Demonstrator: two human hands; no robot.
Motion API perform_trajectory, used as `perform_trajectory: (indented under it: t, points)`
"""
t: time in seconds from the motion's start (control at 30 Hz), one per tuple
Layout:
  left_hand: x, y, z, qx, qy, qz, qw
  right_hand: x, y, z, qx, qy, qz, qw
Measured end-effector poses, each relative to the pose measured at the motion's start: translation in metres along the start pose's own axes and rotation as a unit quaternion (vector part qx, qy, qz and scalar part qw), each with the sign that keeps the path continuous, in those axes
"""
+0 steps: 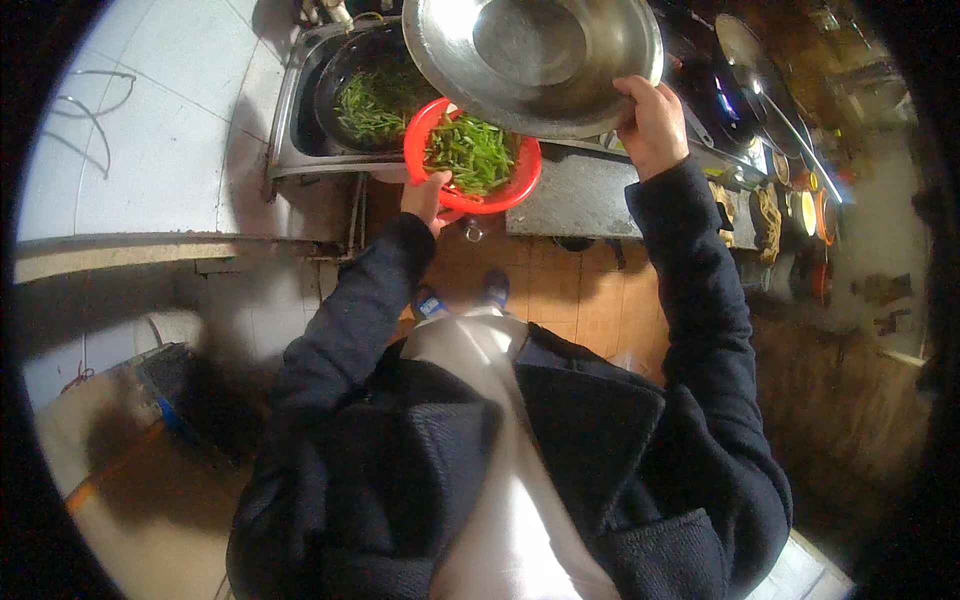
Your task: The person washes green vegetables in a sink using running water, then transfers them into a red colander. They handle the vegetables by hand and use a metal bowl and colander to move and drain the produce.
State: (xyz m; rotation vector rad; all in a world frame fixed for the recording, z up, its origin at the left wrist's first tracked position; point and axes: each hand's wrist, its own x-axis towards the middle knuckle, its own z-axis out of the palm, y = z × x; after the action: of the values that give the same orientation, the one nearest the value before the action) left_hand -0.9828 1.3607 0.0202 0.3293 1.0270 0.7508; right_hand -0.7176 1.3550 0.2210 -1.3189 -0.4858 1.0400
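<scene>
My left hand (424,198) grips the near left rim of a red plastic basket (529,174). Cut green vegetable pieces (477,156) fill the basket. In my right hand (654,124) is the right rim of a wide stainless steel basin (480,82), tilted so that its inside shows. No food is visible in the basin. Its near edge overlaps the far part of the basket in the picture; whether the two touch I cannot tell. Left of the basket, a dark round pan (328,105) stands in the sink with more green pieces (371,112) in it.
The metal sink (279,150) adjoins a white tiled wall (157,127). A grey counter slab (577,195) runs to the right. Woks and lids (739,97) lie beyond my right hand, with several small containers (808,210) farther right. Below is a tiled floor (555,292).
</scene>
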Motion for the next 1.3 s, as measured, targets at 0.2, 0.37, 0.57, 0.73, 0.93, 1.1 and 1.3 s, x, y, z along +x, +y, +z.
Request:
perform_trajectory:
  t: [0.2,0.37,0.57,0.73,0.93,1.1,1.3]
  points:
    - [-0.011,0.011,-0.009,0.050,0.145,0.013,0.988,0.010,0.014,0.018,-0.032,-0.013,0.037,0.999]
    - [-0.063,0.062,-0.044,-0.107,-0.044,0.157,0.981,0.009,0.043,0.040,-0.070,-0.045,0.032,0.996]
    - [-0.122,0.109,-0.085,-0.078,-0.047,0.127,0.988,-0.006,0.130,0.118,-0.142,-0.260,0.104,0.949]
    - [-0.137,0.093,-0.162,-0.087,0.080,0.126,0.985,0.039,0.168,0.178,-0.353,-0.440,0.126,0.816]
    - [-0.141,0.095,-0.177,-0.108,0.178,0.145,0.967,0.187,0.221,0.224,-0.622,-0.382,-0.122,0.672]
    - [-0.129,0.071,-0.208,-0.126,0.255,0.082,0.955,0.268,0.278,0.244,-0.785,-0.358,-0.108,0.494]
    - [-0.118,0.069,-0.204,-0.156,0.297,0.142,0.931,0.258,0.331,0.282,-0.721,-0.432,-0.089,0.534]
